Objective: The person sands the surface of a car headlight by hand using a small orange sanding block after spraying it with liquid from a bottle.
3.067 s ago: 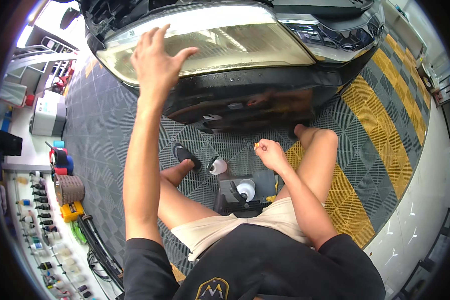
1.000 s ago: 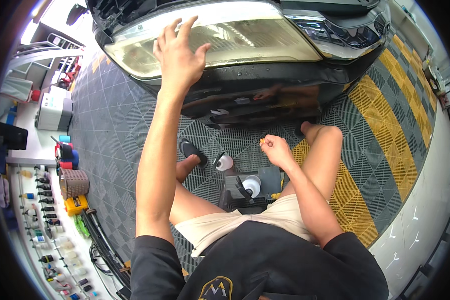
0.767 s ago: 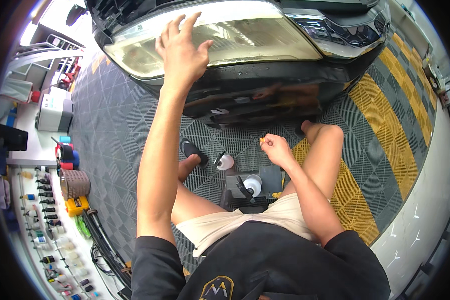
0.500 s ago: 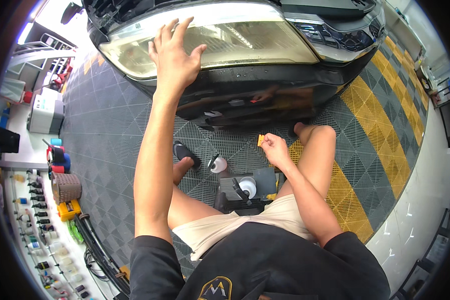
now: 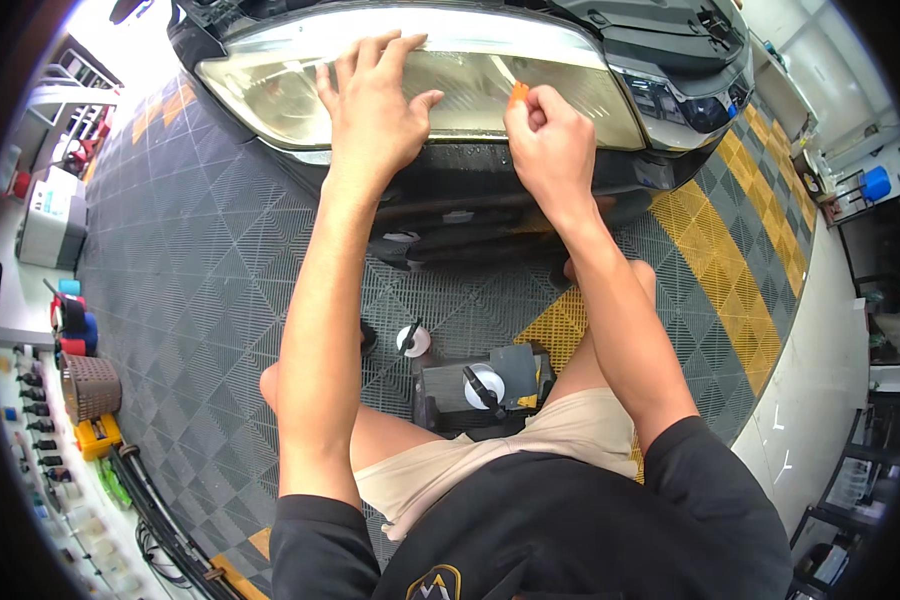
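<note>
- On my feed, the yellowed headlight (image 5: 460,100) sits at the front of the dark car (image 5: 440,195), straight ahead of both hands.
- My left hand (image 5: 378,118) has its fingers fanned out over the headlight, holding nothing; I cannot tell whether the tips press on it.
- My right hand (image 5: 553,145) pinches a small orange piece (image 5: 518,93) between thumb and curled fingers, its end up at the headlight; I cannot confirm contact.
- I judge the handwork there to be under way: yellow tint spans most of what I see, glare hides the upper band, and I can pick out no finished stretch.
- How much is left, I cannot measure.
- Neither the floor bottle (image 5: 413,341) nor the white bottle (image 5: 483,388) on the dark box (image 5: 440,390) is in hand.
</note>
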`<state>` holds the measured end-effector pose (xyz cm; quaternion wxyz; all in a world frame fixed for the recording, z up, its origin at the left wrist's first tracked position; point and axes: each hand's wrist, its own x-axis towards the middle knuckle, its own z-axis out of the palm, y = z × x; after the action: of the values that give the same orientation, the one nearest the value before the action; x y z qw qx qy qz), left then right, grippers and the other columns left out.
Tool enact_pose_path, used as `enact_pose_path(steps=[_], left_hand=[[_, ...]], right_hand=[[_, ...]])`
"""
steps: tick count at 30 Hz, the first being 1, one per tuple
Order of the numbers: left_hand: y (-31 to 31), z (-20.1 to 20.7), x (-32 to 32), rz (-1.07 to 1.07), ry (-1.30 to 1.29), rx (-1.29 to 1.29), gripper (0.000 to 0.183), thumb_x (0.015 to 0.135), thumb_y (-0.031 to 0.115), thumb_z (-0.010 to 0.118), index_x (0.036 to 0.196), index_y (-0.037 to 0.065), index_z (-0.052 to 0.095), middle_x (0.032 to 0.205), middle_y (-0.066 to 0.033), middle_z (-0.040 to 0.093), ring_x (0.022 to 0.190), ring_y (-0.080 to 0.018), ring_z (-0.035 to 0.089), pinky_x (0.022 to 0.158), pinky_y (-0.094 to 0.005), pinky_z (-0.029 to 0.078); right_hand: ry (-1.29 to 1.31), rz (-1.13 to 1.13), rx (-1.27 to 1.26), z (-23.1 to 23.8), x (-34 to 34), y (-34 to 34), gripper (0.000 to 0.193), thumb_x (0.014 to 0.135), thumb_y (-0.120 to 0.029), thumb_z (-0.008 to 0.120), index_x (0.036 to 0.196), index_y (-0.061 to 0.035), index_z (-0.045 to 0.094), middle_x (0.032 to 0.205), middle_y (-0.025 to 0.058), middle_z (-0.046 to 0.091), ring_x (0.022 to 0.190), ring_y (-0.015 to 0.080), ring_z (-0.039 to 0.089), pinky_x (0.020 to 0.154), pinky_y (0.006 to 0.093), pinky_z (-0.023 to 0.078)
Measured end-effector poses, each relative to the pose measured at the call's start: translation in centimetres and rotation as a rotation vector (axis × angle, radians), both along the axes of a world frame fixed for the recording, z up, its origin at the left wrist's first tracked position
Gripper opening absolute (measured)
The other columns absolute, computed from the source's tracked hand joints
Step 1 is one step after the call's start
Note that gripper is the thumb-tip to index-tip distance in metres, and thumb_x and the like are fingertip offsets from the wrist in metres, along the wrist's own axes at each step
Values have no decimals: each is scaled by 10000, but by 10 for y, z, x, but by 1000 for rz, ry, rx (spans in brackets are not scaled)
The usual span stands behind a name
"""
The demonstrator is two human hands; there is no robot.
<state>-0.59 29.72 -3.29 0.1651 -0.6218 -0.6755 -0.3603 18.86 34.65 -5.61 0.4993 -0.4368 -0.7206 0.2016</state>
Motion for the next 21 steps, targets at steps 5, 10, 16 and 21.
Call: enact_pose_path(steps=[5, 10, 16, 21], left_hand=[[1, -3, -3, -28, -23, 37, 636, 862, 242, 842, 1456, 217, 616, 1521, -51, 568, 1483, -313, 432, 1258, -663, 166], [-2, -7, -8, -41, -33, 60, 643, 853, 232, 847, 1454, 207, 618, 1516, -51, 572, 1480, -316, 433, 1256, -663, 170], [0, -5, -4, -43, -52, 64, 642, 851, 224, 848, 1451, 212, 621, 1519, -52, 570, 1484, -316, 430, 1252, -666, 187], [-3, -5, -8, -30, -21, 37, 648, 853, 224, 846, 1459, 220, 616, 1521, -52, 570, 1492, -314, 424, 1251, -665, 191]], right_hand=[[-102, -26, 216, 4, -30, 3, 182, 928, -155, 684, 818, -10, 675, 682, 195, 682, 644, 404, 700, 610, 496, 541], [-53, -125, 109, 1, -18, 1, 182, 928, -127, 672, 788, -11, 679, 645, 188, 676, 601, 391, 700, 573, 489, 532], [-5, -94, 228, 0, -45, 0, 205, 917, -116, 687, 752, -3, 644, 630, 212, 656, 590, 401, 695, 568, 499, 520], [36, -147, 43, -10, -30, -10, 206, 919, -117, 691, 757, 0, 642, 617, 216, 637, 589, 425, 679, 558, 496, 507]])
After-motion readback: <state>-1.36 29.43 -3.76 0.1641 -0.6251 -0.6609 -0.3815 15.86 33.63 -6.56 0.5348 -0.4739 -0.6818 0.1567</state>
